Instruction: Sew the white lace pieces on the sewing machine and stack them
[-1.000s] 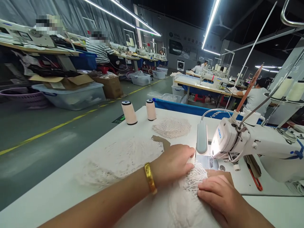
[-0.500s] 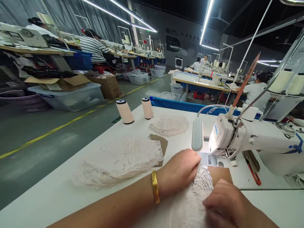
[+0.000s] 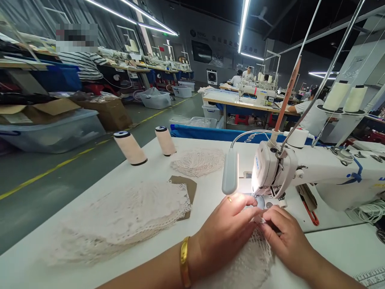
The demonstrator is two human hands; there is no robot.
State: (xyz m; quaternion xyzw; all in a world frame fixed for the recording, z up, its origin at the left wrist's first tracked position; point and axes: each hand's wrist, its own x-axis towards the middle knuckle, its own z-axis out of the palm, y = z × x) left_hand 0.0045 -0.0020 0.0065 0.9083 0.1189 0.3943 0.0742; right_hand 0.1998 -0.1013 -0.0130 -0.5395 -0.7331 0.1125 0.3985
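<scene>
Just in front of the sewing machine (image 3: 272, 168), my left hand (image 3: 228, 228) pinches the upper edge of a white lace piece (image 3: 254, 263), fingertips close to the lit needle area. My right hand (image 3: 287, 237) grips the same edge from the other side, thumb and forefinger pressed together. The two hands nearly meet, and the lace hangs below them toward me. Part of the lace edge is hidden by my fingers. A small lamp (image 3: 230, 171) hangs just above my left hand.
To the left lies a large lace stack (image 3: 126, 216) over brown card (image 3: 190, 190), with a smaller lace pile (image 3: 198, 161) behind. Two thread cones (image 3: 130, 148) stand near the table's left edge. An orange-handled tool (image 3: 309, 208) lies right of the needle; a ruler (image 3: 371, 277) sits at lower right.
My right hand has moved up and inward to the lace edge beside my left hand. The brown card beside the lace under my hands no longer shows. The view has swung right.
</scene>
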